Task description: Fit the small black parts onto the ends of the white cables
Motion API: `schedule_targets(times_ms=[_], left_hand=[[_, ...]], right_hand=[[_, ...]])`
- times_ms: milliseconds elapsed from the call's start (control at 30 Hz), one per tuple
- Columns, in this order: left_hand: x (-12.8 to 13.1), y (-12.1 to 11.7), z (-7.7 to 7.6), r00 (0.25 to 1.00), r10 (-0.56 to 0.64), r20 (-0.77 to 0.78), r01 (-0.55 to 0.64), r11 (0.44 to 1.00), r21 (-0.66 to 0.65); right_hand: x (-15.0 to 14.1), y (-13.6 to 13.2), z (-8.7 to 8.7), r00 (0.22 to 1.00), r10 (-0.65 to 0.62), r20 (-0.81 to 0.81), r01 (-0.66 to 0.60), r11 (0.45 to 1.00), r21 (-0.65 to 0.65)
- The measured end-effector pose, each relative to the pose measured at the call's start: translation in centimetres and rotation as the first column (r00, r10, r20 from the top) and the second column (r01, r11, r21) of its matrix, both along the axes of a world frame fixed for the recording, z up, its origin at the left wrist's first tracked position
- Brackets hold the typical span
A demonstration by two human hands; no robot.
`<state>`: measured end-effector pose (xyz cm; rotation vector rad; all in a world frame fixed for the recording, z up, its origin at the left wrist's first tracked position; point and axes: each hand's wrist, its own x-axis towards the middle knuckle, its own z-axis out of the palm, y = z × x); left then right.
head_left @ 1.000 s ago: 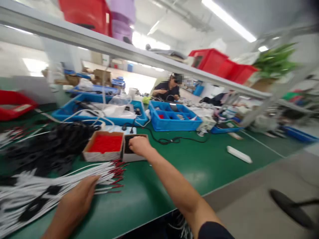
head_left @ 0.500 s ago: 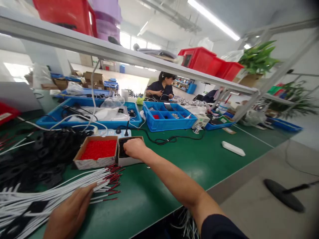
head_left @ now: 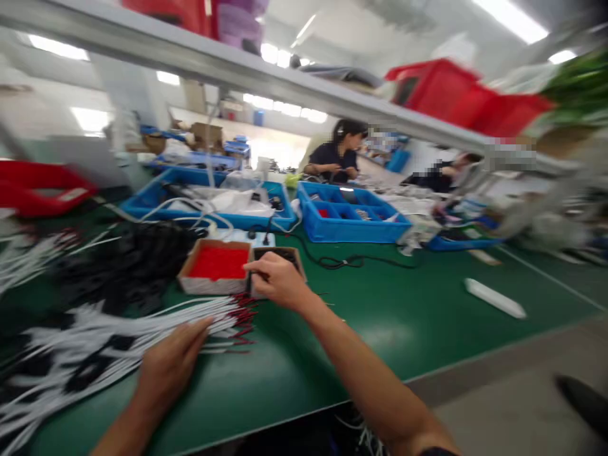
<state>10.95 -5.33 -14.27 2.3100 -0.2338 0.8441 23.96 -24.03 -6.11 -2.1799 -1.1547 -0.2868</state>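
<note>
My left hand [head_left: 171, 358] lies on a bundle of white cables [head_left: 142, 342], its fingers stretched out together over them. The cables' dark red wire ends [head_left: 244, 320] point right, past my fingertips. My right hand [head_left: 279, 280] is at the near left edge of a small cardboard box [head_left: 297, 256] with dark contents, partly covering it. Its thumb and index finger are pinched together; what is between them is too small and blurred to make out. Left of it stands an open cardboard box of small red pieces [head_left: 221, 263].
Black parts [head_left: 128, 263] are heaped on the left of the green table [head_left: 380, 323]. Behind the boxes are a power strip [head_left: 240, 237], a blue tray [head_left: 137, 206] and a divided blue bin [head_left: 356, 231]. A shelf [head_left: 285, 82] crosses above. A co-worker [head_left: 337, 155] sits beyond.
My right hand has come up out of the box with dark contents to its near left edge. My left hand stays on the cables. The view has turned left.
</note>
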Motion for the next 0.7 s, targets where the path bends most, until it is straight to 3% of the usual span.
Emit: schedule_targets(times_ms=[67, 100, 167, 267, 367, 467, 700], left_hand=[[-1.0, 1.7, -1.1, 0.996, 0.07, -0.054, -0.068, 0.997, 0.042], [-1.4, 2.3, -1.4, 0.994, 0.076, -0.08, -0.076, 0.997, 0.0], [-1.5, 2.9, -1.8, 0.987, 0.118, -0.106, -0.128, 0.988, -0.088], [-1.3, 2.7, -1.7, 0.991, 0.104, -0.083, -0.116, 0.981, -0.158], [-1.1, 2.3, -1.5, 0.997, 0.039, -0.061, -0.049, 0.985, -0.166], [-1.0, 2.3, -1.5, 0.998, -0.005, -0.066, -0.005, 0.988, -0.152], [-1.1, 2.5, -1.6, 0.993, -0.049, -0.112, 0.032, 0.987, -0.155]], right_hand=[[-2.1, 0.9, -1.9, 0.979, 0.082, -0.186, -0.038, 0.972, 0.23], [-3.1, 1.3, -3.1, 0.946, 0.112, -0.303, -0.012, 0.949, 0.314], [-4.9, 2.1, -5.6, 0.816, 0.16, -0.555, 0.131, 0.885, 0.447], [-6.6, 2.8, -8.3, 0.551, 0.284, -0.785, 0.319, 0.797, 0.512], [-7.0, 3.2, -9.4, 0.407, 0.408, -0.817, 0.364, 0.748, 0.555], [-6.9, 3.6, -9.5, 0.362, 0.429, -0.827, 0.359, 0.755, 0.549], [-6.9, 4.1, -9.5, 0.347, 0.398, -0.849, 0.338, 0.792, 0.509]])
